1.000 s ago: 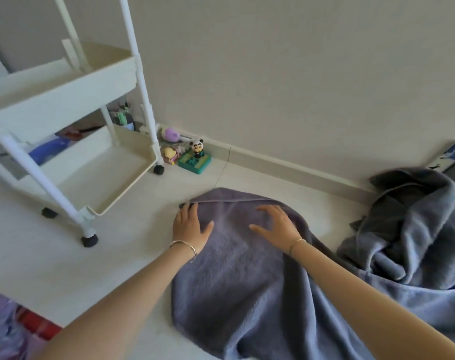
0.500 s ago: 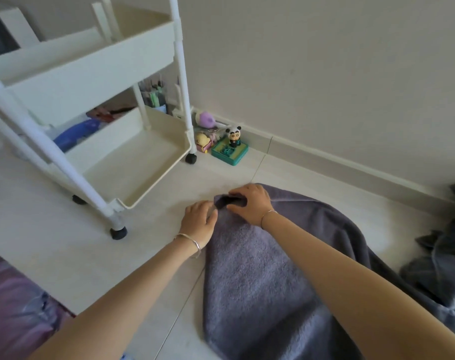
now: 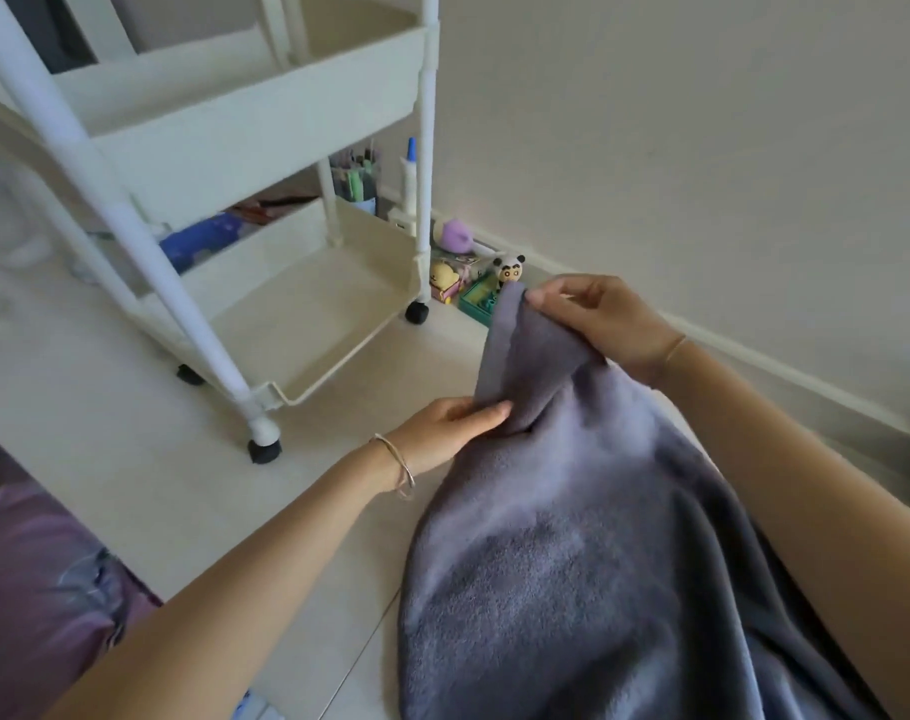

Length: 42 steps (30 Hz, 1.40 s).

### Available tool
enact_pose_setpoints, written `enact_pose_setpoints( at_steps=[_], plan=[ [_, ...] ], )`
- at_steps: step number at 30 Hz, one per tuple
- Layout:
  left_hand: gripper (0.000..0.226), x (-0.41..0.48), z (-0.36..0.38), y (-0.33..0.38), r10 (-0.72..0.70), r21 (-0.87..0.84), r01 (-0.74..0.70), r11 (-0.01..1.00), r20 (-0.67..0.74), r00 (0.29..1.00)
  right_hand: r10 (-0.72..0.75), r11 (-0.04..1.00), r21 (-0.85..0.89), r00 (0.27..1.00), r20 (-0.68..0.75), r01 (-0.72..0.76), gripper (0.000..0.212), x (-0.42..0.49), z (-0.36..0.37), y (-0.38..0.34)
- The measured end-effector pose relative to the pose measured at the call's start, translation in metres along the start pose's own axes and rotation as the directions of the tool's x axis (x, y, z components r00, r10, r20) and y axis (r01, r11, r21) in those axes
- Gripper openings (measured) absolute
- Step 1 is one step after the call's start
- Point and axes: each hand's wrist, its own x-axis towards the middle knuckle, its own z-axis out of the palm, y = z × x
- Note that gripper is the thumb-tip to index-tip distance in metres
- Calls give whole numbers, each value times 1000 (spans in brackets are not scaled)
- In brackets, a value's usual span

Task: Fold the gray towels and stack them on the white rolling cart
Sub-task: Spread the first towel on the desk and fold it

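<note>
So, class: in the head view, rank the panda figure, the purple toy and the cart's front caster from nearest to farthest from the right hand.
From the right hand:
1. Panda figure, just to its left.
2. Purple toy, further left by the wall.
3. Front caster, far left, under the cart's near post.

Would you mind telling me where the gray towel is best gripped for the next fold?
Probably by its hemmed edge, at the corners, coming from the cart side. The right hand already pinches the raised corner of the gray towel, and the left hand holds the same edge lower down; the rest hangs slack.
</note>
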Motion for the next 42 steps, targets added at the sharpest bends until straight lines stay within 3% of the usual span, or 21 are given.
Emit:
enact_pose_setpoints(
  at_steps=[3, 5, 7, 9, 11, 12, 15, 18, 20, 23, 26, 29, 32, 35, 38, 40, 42],
  plan=[
    [19, -21, -15, 30, 39, -155, -38, 987, 2, 999, 1, 989, 147, 997, -73, 9, 15, 4, -10, -14],
    [16, -34, -28, 51, 80, -152, -92, 984, -87, 993, 8, 997, 82, 979, -204, 9, 15, 13, -10, -7],
    [8, -36, -42, 56, 192, 191, -140, 972, -288, 938, -1, 1000, -23, 930, -369, -9, 14, 24, -3, 9],
    [18, -28, -51, 50, 332, 551, -35, 834, -449, 830, 25, 998, -43, 892, -451, -49, 13, 30, 7, 27],
    [7, -23, -50, 38, 405, 709, 114, 695, -517, 754, 53, 988, -108, 900, -432, -110, 20, 22, 19, 44],
    [21, -21, -44, 30, 421, 757, 162, 634, -513, 748, 57, 979, -159, 917, -395, -130, 22, 14, 27, 52],
    [50, -18, -8, -7, 389, 856, 125, 501, -352, 852, 79, 962, -229, 952, -296, -151, 23, -19, 51, 76],
    [56, -17, 32, -51, 162, 900, 116, 420, -200, 966, 80, 924, -342, 960, -267, -172, 26, -57, 71, 100],
    [65, -14, 46, -78, 52, 906, 177, 385, -212, 976, 34, 859, -484, 962, -272, -167, 31, -80, 80, 118],
    [74, -14, 53, -91, 143, 936, 215, 280, -262, 954, 119, 684, -682, 962, -245, -258, 49, -109, 91, 143],
    [77, -6, 51, -95, 138, 927, 218, 306, -269, 953, 115, 518, -822, 971, -208, -237, 68, -118, 96, 161],
    [67, -4, 43, -91, 138, 932, 172, 318, -225, 964, 95, 496, -835, 971, -220, -237, 72, -109, 93, 166],
    [59, -21, 27, -87, 214, 866, 75, 494, -205, 955, 114, 521, -824, 975, -192, -223, 77, -109, 93, 161],
    [57, -60, 5, -84, 442, 783, -9, 622, -341, 830, 64, 580, -800, 988, -142, -153, 75, -127, 106, 146],
    [35, -95, -22, -94, 584, 747, 37, 664, -549, 599, -1, 632, -773, 998, -67, -51, 71, -150, 138, 128],
    [26, -110, -40, -102, 475, 641, 181, 746, -703, 529, -23, 656, -755, 1000, -16, 2, 70, -161, 161, 121],
    [42, -113, -54, -107, 194, 485, 381, 787, -781, 593, -8, 669, -743, 1000, 13, 15, 67, -170, 177, 126]
  ],
)
